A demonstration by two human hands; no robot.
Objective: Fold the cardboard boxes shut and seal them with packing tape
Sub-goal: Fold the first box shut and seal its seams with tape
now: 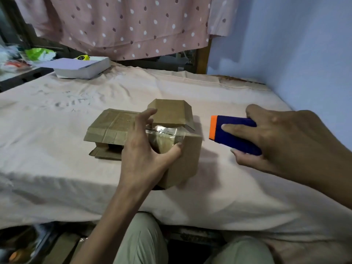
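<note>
A: Progress, head view: one box [179,149] sits on the bed [209,187], one flap [171,113] standing up at the back. Clear tape [167,131] runs across part of its top, so sealing looks started, not finished.

B: Hands?

A: Left hand [144,149], fingers [146,115] spread, thumb curled onto the box's taped top, steadying it. Right hand [282,138] grips a blue and orange tool [234,134] just right of the box, fingers clamped round it.

B: Second box?

A: Flat box [108,130] lies touching the first on its left, near end open, no fresh tape visible. Likely still to do.

B: Contents?

A: Can't tell; both interiors are hidden. White box [83,68] far left on the bed, shut.
</note>
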